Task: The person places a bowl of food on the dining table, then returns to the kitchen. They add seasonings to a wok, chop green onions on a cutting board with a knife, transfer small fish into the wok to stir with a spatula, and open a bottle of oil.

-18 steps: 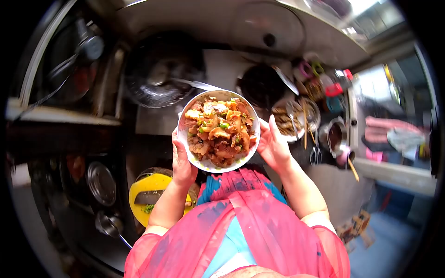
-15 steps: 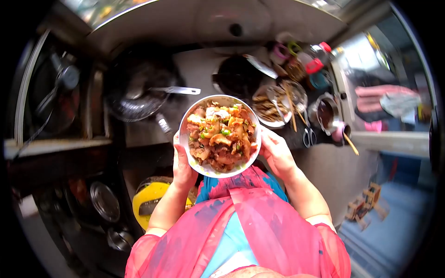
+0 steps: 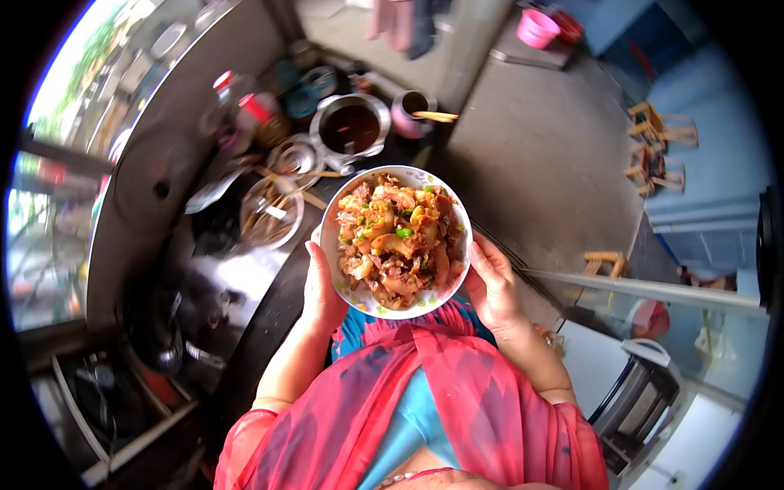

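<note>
Firstly, one bowl (image 3: 369,307), white with a floral pattern, held level at the centre of the view, in front of the body. Contents: heaped cooked food (image 3: 396,237), brown-orange pieces with bits of green.

Left hand (image 3: 324,292): at the bowl's eight o'clock, partly open, curved to its wall, thumb up along the side. Right hand (image 3: 496,287): at four o'clock, likewise half-curled and gripping the wall. Fingertips beneath the bowl hidden on both sides.

Surroundings, taken from the bowl: metal pot (image 3: 317,135) of dark liquid, eleven o'clock; pinkish cup (image 3: 402,121) with light sticks (image 3: 436,116) across its mouth, twelve; red-topped jar (image 3: 255,106), half past ten; dish (image 3: 298,219) of brown strips, between nine and ten; pink bucket (image 3: 537,29), one, well apart; wooden stools (image 3: 649,122), two, well apart. Red sheer garment (image 3: 327,408) over teal, six.
</note>
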Motion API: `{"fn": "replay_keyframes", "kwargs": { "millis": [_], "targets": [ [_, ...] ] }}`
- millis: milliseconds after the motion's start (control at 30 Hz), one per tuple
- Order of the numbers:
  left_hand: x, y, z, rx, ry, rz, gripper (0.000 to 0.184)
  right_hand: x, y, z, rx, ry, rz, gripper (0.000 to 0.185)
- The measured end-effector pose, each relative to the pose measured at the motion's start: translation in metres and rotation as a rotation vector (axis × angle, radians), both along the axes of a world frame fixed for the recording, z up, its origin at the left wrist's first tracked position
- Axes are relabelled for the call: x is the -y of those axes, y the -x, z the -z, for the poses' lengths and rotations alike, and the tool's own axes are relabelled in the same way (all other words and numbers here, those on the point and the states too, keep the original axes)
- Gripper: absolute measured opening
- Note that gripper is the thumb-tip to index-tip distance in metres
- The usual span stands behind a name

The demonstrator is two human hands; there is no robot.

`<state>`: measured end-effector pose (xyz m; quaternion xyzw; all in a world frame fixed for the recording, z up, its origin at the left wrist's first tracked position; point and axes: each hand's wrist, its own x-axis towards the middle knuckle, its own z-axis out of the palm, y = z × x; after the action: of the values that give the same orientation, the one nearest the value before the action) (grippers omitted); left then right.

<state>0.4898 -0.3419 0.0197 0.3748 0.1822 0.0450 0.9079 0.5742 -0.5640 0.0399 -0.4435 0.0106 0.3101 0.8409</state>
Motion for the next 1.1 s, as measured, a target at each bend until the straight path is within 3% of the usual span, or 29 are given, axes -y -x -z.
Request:
{"fn": "replay_keyframes", "kwargs": {
  "millis": [100,300,367,467,567,700,833,967,1100],
  "targets": [
    [0.115,-0.102,-0.005,-0.087,-0.039,0.057,0.084,0.113,-0.072,-0.001,0.010,0.009,0.163,0.042],
    [0.290,-0.285,-0.022,-0.101,-0.035,0.316,0.078,0.291,-0.200,-0.007,0.025,0.017,0.453,0.041],
    [0.342,-0.346,-0.006,-0.084,-0.007,0.393,0.077,0.346,-0.239,-0.002,0.027,-0.015,0.546,0.039],
    [0.414,-0.438,0.012,-0.014,-0.293,0.519,0.077,0.417,-0.304,0.016,0.019,-0.040,0.696,0.038],
    [0.507,-0.497,0.011,-0.003,-0.238,0.593,0.078,0.503,-0.346,0.033,0.047,-0.076,0.756,0.038],
    [0.611,-0.657,0.032,0.052,-0.116,0.805,0.075,0.594,-0.475,0.050,0.075,-0.078,0.886,0.037],
    [0.721,-0.807,0.020,0.220,-0.287,1.023,0.064,0.691,-0.600,0.058,0.039,-0.091,1.022,0.040],
    [0.834,-0.946,0.008,0.107,-0.150,1.081,0.060,0.779,-0.711,0.043,0.023,-0.115,1.128,0.040],
    [0.969,-1.044,0.010,0.106,-0.160,1.206,0.069,0.891,-0.785,0.049,-0.002,-0.174,1.303,0.038]
  ]
}}
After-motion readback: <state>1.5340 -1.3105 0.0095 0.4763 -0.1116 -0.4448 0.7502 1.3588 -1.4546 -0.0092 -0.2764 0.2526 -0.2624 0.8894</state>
